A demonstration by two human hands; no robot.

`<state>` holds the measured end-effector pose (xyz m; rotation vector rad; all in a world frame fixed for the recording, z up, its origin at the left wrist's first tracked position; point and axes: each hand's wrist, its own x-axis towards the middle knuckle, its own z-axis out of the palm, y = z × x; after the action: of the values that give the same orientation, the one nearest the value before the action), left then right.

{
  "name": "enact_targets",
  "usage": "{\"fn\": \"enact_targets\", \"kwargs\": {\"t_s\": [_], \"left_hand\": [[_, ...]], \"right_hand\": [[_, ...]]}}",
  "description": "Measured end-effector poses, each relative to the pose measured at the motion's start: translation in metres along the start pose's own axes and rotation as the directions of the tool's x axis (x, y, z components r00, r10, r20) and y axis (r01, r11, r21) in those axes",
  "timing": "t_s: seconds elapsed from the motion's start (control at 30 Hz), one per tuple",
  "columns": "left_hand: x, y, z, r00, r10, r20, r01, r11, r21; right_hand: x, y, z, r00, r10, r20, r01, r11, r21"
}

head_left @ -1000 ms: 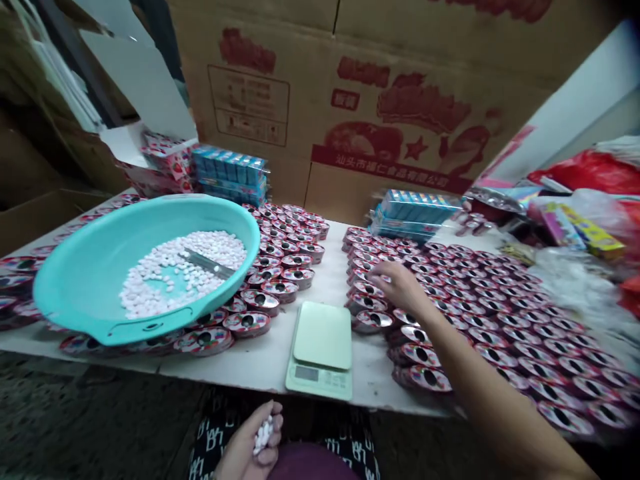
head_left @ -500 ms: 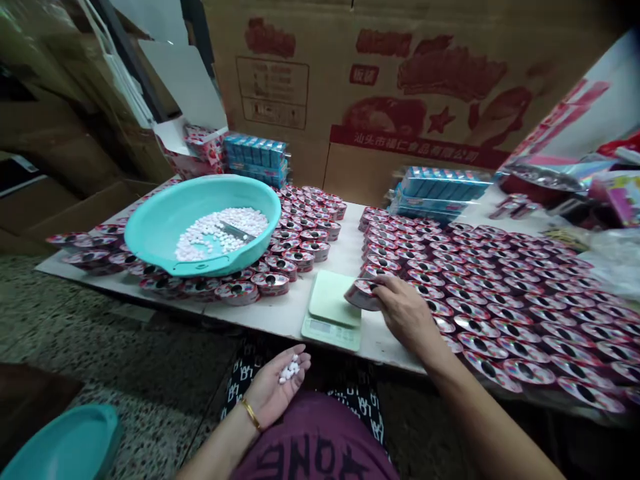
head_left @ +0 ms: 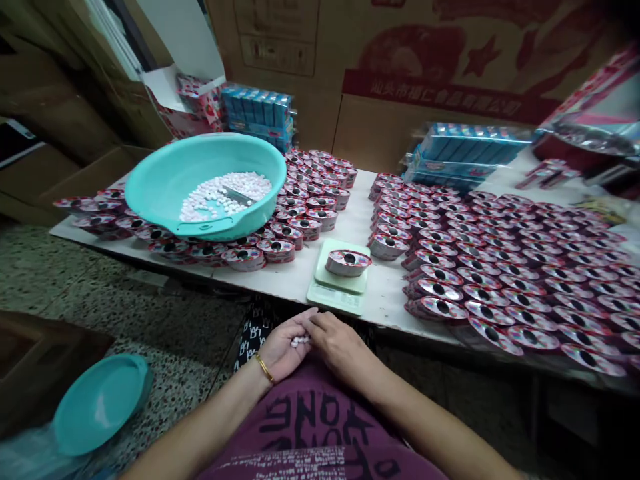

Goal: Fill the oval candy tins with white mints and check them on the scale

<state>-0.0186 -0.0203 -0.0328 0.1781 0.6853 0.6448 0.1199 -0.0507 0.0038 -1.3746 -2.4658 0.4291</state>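
A: Head feed is on my monitor. Appearance of the piece on the scale (head_left: 336, 301)?

B: I log one oval container (head_left: 346, 266): red-and-white printed top around a dark round opening, side wall shiny and greyish pink. It sits on the scale's plate, near edge of the bench (head_left: 387, 288).

A: Orientation?

B: Upright, opening facing up. I read the long axis as running left to right, across the scale's near-far length. Rounded ends point left and right; the right one looks slightly more pointed.

A: Surroundings?

B: Similar containers (head_left: 493, 279) stand in rows to the right, more to the left around a turquoise basin (head_left: 165, 175).

A: And the hands?

B: Both near, below the bench edge, apart from the container. Left hand (head_left: 289, 347): palm up, fingers curled around a few small white pellets (head_left: 301, 341). Right hand (head_left: 345, 347): bent fingers meet the left fingertips; I cannot tell whether they pinch a pellet.
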Motion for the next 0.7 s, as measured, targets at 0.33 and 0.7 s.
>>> {"fn": "enact_targets", "kwargs": {"t_s": [0.33,0.7], "left_hand": [[0.003,-0.009,-0.008,0.974,-0.139,0.177,0.135,0.99,0.032],[0.009,-0.004,-0.007,0.978,-0.163,0.127,0.172,0.983,-0.066]], "right_hand": [[-0.012,0.012,0.021,0.985,0.155,0.074,-0.163,0.98,0.11],[-0.009,0.021,0.031,0.992,0.118,-0.034,-0.111,0.978,0.175]]}}
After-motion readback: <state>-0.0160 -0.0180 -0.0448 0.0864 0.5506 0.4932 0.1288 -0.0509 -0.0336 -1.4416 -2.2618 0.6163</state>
